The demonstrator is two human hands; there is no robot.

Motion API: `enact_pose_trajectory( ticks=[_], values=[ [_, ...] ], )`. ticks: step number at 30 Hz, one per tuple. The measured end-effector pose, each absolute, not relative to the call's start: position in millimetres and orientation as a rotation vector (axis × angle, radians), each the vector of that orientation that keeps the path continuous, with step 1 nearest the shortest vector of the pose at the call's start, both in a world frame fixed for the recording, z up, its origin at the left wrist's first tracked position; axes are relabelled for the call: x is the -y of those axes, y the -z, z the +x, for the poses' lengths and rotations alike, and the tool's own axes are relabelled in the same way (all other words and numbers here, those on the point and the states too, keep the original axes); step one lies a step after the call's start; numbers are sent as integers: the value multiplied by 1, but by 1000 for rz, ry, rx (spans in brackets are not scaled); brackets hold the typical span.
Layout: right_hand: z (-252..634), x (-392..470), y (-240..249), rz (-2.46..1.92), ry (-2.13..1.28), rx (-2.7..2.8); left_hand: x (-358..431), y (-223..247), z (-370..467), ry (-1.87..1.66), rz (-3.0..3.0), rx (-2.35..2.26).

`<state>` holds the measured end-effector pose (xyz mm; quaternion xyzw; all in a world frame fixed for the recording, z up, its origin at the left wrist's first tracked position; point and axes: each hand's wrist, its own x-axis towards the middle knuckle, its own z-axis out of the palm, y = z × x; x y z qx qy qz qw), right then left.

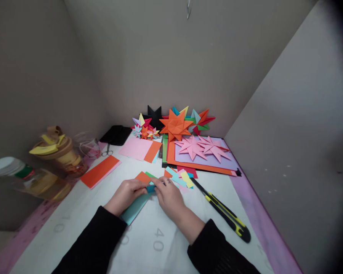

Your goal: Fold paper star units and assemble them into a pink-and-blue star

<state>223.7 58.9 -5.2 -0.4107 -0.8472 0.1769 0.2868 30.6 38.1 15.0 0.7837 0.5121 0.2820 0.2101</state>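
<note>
Between my two hands is a small blue piece of paper [151,188], pinched from both sides. My left hand [128,193] has its fingers closed on the paper's left end. From the right, my right hand [169,194] presses its fingers on the other end, partly covering it. Beneath them lies a light teal paper sheet [135,210]. An orange paper piece [143,177] sits just behind my left fingers. Small coloured paper strips [179,177] are scattered beyond my right hand. A black and yellow box cutter [223,211] rests to the right.
Folded paper stars [175,125] lean at the back wall, with pink stars [192,147] on stacked sheets [171,163]. On the left stand a bottle [42,186], a brown-lidded cup [64,156] and a clear cup [88,146]. Scissors [108,152] lie near a black case [116,135].
</note>
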Motion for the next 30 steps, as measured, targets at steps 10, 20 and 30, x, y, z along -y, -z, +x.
enact_pose_trajectory(
  ticks=[10, 20, 30],
  values=[
    [224, -62, 13, -1123, -798, 1913, -36, -17, 36, -825, 2123, -1464],
    [225, -59, 9, -1061, -770, 1975, -35, -9, 50, -890, 1997, -1546],
    [226, -59, 7, -969, -649, 1781, -35, -28, 40, -903, 1893, -1777]
  ],
)
